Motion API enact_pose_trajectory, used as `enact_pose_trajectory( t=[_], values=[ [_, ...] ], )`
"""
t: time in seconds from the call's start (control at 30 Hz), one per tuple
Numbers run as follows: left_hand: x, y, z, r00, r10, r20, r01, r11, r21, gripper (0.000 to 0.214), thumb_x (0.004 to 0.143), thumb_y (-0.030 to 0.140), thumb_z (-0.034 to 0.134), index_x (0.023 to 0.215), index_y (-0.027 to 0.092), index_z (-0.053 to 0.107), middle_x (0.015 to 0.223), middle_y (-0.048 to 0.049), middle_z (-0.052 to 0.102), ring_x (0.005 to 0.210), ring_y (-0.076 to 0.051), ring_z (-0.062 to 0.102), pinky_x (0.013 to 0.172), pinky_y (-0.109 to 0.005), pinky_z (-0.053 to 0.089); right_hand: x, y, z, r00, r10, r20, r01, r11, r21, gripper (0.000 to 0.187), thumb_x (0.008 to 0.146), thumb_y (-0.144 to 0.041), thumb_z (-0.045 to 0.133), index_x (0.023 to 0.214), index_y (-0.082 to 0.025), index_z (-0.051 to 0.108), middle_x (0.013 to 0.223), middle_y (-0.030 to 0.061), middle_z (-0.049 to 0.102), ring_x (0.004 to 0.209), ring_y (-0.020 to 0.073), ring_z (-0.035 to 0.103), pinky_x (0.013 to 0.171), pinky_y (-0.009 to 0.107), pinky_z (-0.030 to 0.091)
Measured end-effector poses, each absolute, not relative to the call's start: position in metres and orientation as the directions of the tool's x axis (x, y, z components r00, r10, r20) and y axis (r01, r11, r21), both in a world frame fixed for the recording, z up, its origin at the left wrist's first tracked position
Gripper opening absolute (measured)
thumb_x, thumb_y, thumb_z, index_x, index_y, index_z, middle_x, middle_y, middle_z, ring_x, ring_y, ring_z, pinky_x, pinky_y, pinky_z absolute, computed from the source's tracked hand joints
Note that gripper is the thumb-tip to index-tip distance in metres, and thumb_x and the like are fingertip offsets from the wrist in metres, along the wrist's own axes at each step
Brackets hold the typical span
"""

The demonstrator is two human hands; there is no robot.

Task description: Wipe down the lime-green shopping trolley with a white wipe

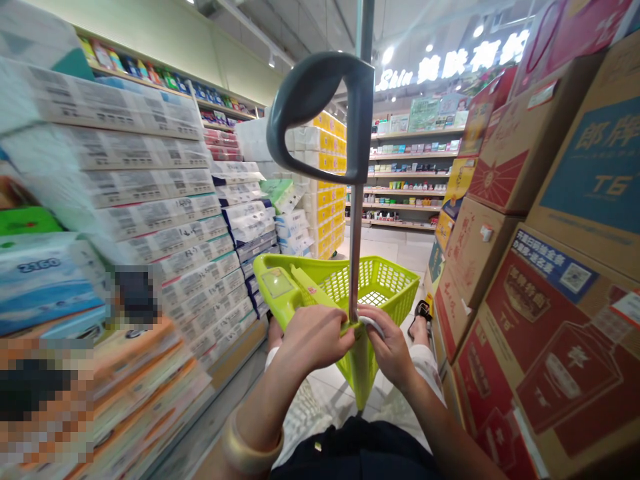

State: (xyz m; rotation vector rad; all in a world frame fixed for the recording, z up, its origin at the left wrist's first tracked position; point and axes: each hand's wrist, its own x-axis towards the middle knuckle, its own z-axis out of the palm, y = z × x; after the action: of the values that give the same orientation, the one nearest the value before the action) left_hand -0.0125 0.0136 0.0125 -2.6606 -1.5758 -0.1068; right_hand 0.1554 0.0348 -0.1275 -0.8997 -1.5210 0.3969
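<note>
A: While both hands sit at its rim, where's the lime-green mesh plastic basket [375, 287]?
B: Just ahead of the body, under the slim steel pole [355, 253]. The left hand [315, 340] and right hand [393, 350] have fingers curled together, clamped on the rim.
A: Handling?
B: Looks light, stiff. Hold the thick rim beside the pole.

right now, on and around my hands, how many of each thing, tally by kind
hands: 2 (left hand, right hand)
lime green shopping basket: 1
grey pole handle: 1
cream bangle: 1
total: 5
</note>
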Motion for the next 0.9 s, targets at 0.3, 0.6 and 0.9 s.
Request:
enact_pose_trajectory(
  t=[0.3,0.6,0.9],
  values=[
    [-0.013,0.015,0.011,0.488,0.869,0.085,0.873,-0.488,-0.02,0.036,0.091,0.044,0.043,0.087,0.021,0.071,0.084,-0.0098,0.075,0.083,-0.028,0.072,0.069,-0.033,0.05,0.163,0.05,-0.136,0.147,0.744,0.652,0.325,0.586,-0.742,0.03,0.084,-0.017,0.053,0.105,-0.026,0.073,0.119,0.0054,0.071,0.116,0.0221,0.064,0.106,0.041,0.048],
    [-0.014,0.016,0.01,0.484,0.87,0.093,0.875,-0.485,-0.018,0.038,0.091,0.045,0.042,0.087,0.022,0.072,0.085,-0.0094,0.076,0.083,-0.028,0.072,0.07,-0.035,0.051,0.162,0.05,-0.137,0.132,0.726,0.675,0.353,0.602,-0.716,0.032,0.082,-0.015,0.051,0.105,-0.026,0.071,0.116,0.0049,0.07,0.113,0.0215,0.064,0.104,0.04,0.049],
    [-0.024,0.018,0.013,0.493,0.862,0.115,0.863,-0.502,0.059,0.035,0.088,0.047,0.047,0.084,0.022,0.072,0.086,-0.0059,0.076,0.084,-0.025,0.071,0.067,-0.03,0.046,0.155,0.047,-0.131,0.128,0.722,0.68,0.386,0.595,-0.705,0.031,0.081,-0.013,0.05,0.101,-0.026,0.071,0.107,0.0045,0.071,0.105,0.0219,0.064,0.097,0.037,0.05]
  ],
)
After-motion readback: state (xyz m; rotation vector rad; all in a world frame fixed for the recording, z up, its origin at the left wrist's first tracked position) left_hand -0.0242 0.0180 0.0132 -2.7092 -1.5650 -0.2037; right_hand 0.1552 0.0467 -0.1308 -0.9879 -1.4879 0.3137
